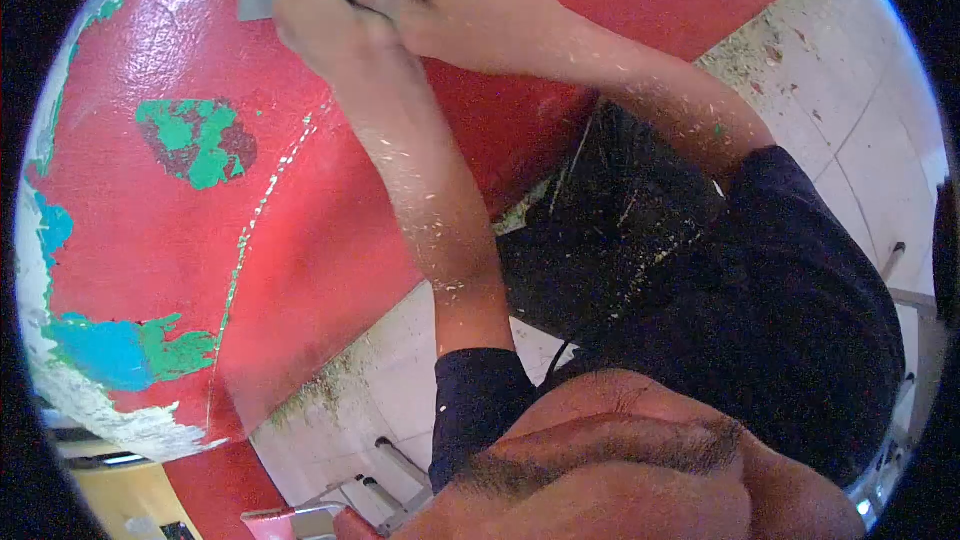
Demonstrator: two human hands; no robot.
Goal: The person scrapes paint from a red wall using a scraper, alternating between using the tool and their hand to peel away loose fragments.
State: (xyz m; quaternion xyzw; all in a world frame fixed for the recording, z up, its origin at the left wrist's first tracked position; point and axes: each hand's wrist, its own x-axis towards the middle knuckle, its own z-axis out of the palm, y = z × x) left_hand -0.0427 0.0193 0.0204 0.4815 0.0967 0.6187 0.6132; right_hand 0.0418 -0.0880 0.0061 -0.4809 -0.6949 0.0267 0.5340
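Both my hands are together at the top of the head view, against a red painted surface. A flat grey blade, seemingly a paint scraper (256,2), shows partly beside and beyond my fingers. My left hand (335,15) is closed at its near side, fingers curled over the grey piece. Just to the right, my right hand (450,5) is also closed on it, its knuckles close to the left hand. The handle, if there is one, is hidden. Small pale flakes cling to both forearms.
The red surface (330,230) has peeled patches showing green paint (208,162), blue paint (105,352) and a white edge (130,430). A chipped pale line curves down it. Debris (335,390) lies along its base on the tiled floor (850,130). Metal furniture legs (400,460) stand nearby.
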